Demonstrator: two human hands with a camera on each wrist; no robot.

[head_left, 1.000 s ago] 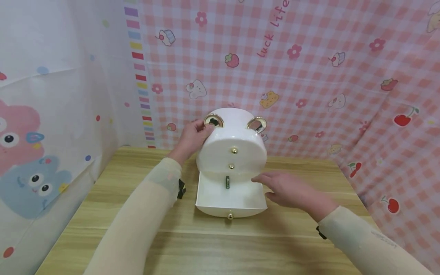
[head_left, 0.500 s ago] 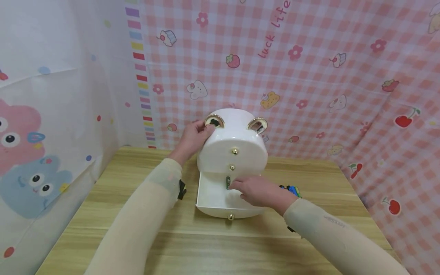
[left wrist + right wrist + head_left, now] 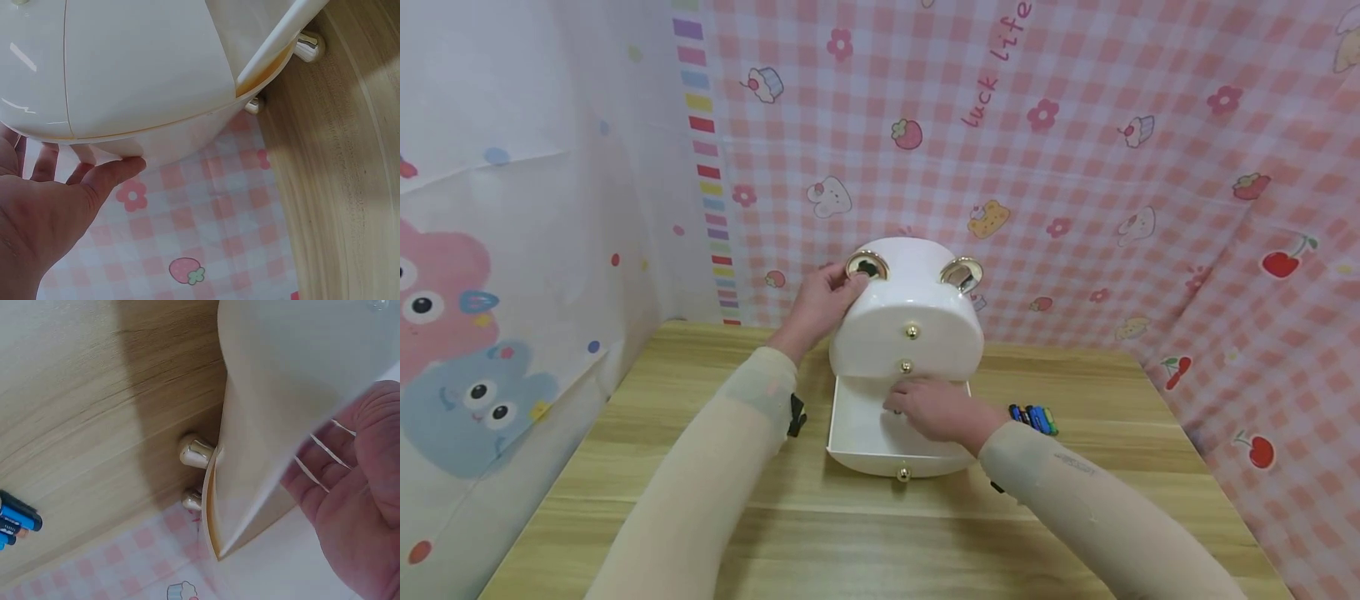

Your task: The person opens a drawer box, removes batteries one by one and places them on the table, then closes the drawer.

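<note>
A glossy white drawer box (image 3: 908, 279) with gold-rimmed ears and gold knobs stands at the back of the table. Its lowest drawer (image 3: 853, 429) is pulled out toward me. My left hand (image 3: 822, 304) rests its fingertips on the box's upper left side, by the left ear; in the left wrist view those fingers (image 3: 119, 172) touch the glossy wall. Inside the drawer is my right hand (image 3: 932, 408), its fingers over a small dark green battery (image 3: 898, 410) that is mostly hidden. The drawer wall hides these fingertips in the right wrist view, so I cannot tell whether they pinch it.
Several blue, black and green batteries (image 3: 1033, 418) lie together on the wooden table (image 3: 865, 542), right of the box. A pink checked cloth (image 3: 1075, 275) hangs close behind the box. Short gold feet (image 3: 197, 452) hold the box off the table.
My right hand has moved left from the drawer's right edge, in over the battery, which it now mostly covers. The batteries on the right have come into view. My left hand has stayed put.
</note>
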